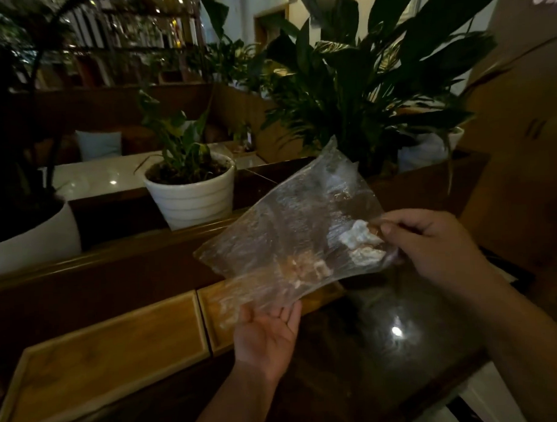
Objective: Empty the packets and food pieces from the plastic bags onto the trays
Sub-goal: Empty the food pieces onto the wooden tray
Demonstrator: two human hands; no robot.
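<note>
Clear, crinkled plastic bag (pixel 290 229), one only, hangs in the air above two wooden trays (pixel 111 352) on the dark surface (pixel 386 358). Right hand (pixel 429 240) fingers pinch its edge by pale food pieces (pixel 360 239); left hand (pixel 268 331) lies palm-up, fingers spread, beneath it.

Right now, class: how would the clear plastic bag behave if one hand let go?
The clear plastic bag looks thin and crinkled, so it would probably flop down. The right hand lifts it by a pinched edge alone, so it seems light. The open left hand beneath might catch falling bits.
</note>
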